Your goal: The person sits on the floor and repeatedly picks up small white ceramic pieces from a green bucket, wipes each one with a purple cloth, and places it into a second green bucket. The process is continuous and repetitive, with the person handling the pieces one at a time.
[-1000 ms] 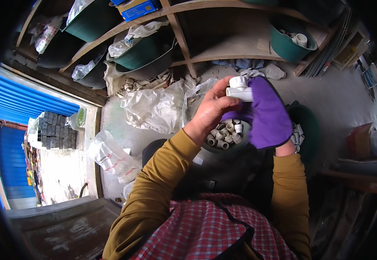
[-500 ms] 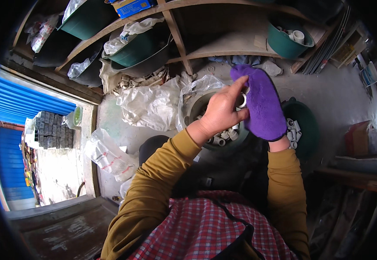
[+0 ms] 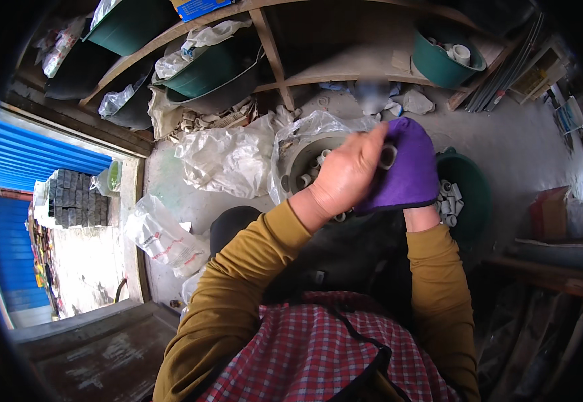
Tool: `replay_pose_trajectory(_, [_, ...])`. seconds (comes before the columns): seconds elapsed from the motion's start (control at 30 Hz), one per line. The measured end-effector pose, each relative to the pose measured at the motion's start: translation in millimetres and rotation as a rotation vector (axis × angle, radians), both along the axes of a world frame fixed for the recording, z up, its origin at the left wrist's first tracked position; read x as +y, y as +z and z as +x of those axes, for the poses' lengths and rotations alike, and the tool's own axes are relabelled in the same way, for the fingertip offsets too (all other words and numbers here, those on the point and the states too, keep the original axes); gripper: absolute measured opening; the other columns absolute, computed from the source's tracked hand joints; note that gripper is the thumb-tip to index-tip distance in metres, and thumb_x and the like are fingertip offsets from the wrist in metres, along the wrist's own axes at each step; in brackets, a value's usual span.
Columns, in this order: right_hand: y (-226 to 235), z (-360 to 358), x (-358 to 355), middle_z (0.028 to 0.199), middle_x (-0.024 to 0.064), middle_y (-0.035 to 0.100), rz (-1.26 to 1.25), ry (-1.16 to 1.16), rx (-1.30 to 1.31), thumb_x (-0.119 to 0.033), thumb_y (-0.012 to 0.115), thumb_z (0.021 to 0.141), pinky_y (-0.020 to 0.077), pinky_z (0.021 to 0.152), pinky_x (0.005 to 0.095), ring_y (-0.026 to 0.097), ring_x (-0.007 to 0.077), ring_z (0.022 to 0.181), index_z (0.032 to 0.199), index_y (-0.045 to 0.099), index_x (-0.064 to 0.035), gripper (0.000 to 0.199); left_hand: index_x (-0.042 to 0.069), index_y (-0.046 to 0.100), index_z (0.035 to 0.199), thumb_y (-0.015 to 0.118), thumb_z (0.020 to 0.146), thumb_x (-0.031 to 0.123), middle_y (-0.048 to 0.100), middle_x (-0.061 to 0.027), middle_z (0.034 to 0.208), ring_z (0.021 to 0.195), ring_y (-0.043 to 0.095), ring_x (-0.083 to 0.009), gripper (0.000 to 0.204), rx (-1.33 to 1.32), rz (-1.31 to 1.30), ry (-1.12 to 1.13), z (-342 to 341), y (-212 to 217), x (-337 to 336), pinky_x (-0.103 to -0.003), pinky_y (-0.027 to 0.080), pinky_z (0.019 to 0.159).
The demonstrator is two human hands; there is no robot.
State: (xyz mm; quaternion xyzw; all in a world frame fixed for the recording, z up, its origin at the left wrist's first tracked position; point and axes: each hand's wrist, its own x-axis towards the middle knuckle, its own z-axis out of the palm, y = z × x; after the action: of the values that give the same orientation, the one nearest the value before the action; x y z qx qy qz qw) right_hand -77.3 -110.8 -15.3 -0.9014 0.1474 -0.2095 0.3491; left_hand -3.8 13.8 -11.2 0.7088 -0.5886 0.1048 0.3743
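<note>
A fuzzy purple mitt [image 3: 409,167] covers my right hand, with only the wrist bare below its dark cuff. The mitt looks bent, and the fingers inside it are hidden. Against its left side sits a small white pipe fitting [image 3: 388,157], its round opening showing. My left hand [image 3: 346,166] is closed at the fitting, fingertips partly hidden and slightly blurred. Beneath both hands is a round tub [image 3: 294,157] lined with clear plastic, with more white fittings [image 3: 306,179] in it. To the right, a dark green tub [image 3: 476,194] contains several white fittings [image 3: 449,201].
Crumpled white plastic sheeting [image 3: 228,157] and a clear printed bag [image 3: 164,234] lie on the floor at left. Wooden shelves [image 3: 275,60] at the back hold green tubs [image 3: 439,67]. A doorway at left shows stacked grey blocks [image 3: 77,201]. Thin rods [image 3: 506,74] lean at far right.
The mitt has gone from stretched out to bent and shorter. My left hand has turned, its fingers and thumb no longer spread, and the fitting now shows further right against the mitt.
</note>
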Motion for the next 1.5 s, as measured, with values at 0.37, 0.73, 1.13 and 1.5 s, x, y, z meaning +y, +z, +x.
replay_pose_trajectory(0.37, [20,-12,-2,0.079,0.0097,0.057,-0.192,-0.001,-0.030,-0.023,0.072,0.046,0.0427,0.063,0.0378,0.055,0.0313,0.074,0.078,0.056,-0.0086,0.038,0.004,0.056,0.104,0.072,0.058,0.006,0.057,-0.0099,0.101,0.086,0.057,-0.0271,0.049,-0.045,-0.108,-0.141,12,3,-2,-0.032,0.049,0.072])
replay_pose_trajectory(0.73, [14,-15,-4,0.089,0.0138,0.056,-0.317,-0.030,-0.386,-0.021,0.067,0.058,0.0422,0.076,0.0400,0.054,0.0320,0.085,0.087,0.055,-0.0057,0.036,0.002,0.039,0.125,0.076,0.063,0.005,0.047,-0.0106,0.117,0.108,0.047,-0.0179,0.072,0.917,0.128,-0.300,5,11,3,-0.031,0.041,0.091])
replay_pose_trajectory(1.13, [15,-30,-11,0.107,0.0171,0.055,-0.846,-0.110,0.026,-0.023,0.055,0.073,0.0371,0.092,0.0417,0.051,0.0314,0.104,0.106,0.054,-0.0025,0.039,0.005,0.029,0.132,0.074,0.055,0.004,0.054,-0.0144,0.108,0.101,0.051,-0.0286,0.089,0.545,0.066,-0.084,10,16,5,-0.033,0.043,0.086])
replay_pose_trajectory(1.5, [31,-8,13,0.092,0.0154,0.054,-0.499,0.109,-0.057,-0.038,0.067,0.056,0.0428,0.074,0.0390,0.053,0.0325,0.086,0.101,0.051,-0.0032,0.059,0.002,0.027,0.133,0.071,0.046,-0.001,0.056,-0.0125,0.097,0.081,0.050,-0.0296,0.097,0.249,-0.001,-0.091,2,18,5,-0.035,0.044,0.074])
